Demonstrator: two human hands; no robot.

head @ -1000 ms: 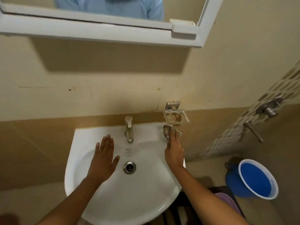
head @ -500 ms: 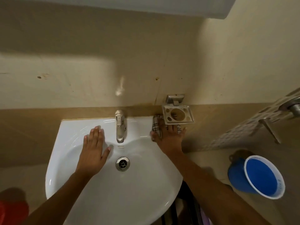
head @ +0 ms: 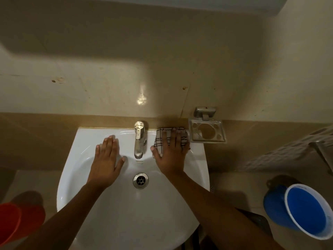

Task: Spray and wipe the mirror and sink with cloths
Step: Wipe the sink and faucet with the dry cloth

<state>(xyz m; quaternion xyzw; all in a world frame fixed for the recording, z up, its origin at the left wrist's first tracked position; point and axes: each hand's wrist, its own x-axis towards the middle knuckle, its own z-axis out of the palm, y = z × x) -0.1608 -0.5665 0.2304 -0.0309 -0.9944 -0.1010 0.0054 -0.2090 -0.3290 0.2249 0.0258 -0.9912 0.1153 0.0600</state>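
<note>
- Beige bathroom wall is seen behind a white wall-hung sink; only the underside of the mirror frame is caught at the top edge, and no glass is shown.
- A chrome tap stands at the middle of the back ledge, with the drain below it in the basin.
- The checked cloth is laid flat on the sink's back-right ledge, between the tap and a metal holder fixed to the wall.
- The right hand is pressed flat on the cloth, its fingers straight and slightly spread; nothing is pinched.
- The left hand is rested flat on the ledge left of the tap, fingers straight and close together, thumb splayed; nothing is held.
- A blue bucket is noted on the floor at right, a red container at lower left. No spray bottle is seen.
- Step judged in hand: wiping of the sink's back ledge, right of the tap.
- Next move, as judged: the cloth would need to be drawn around the tap base, pressure kept flat, with care that it is not snagged on the holder or bunched against the tap. The basin is judged yet to be covered.
</note>
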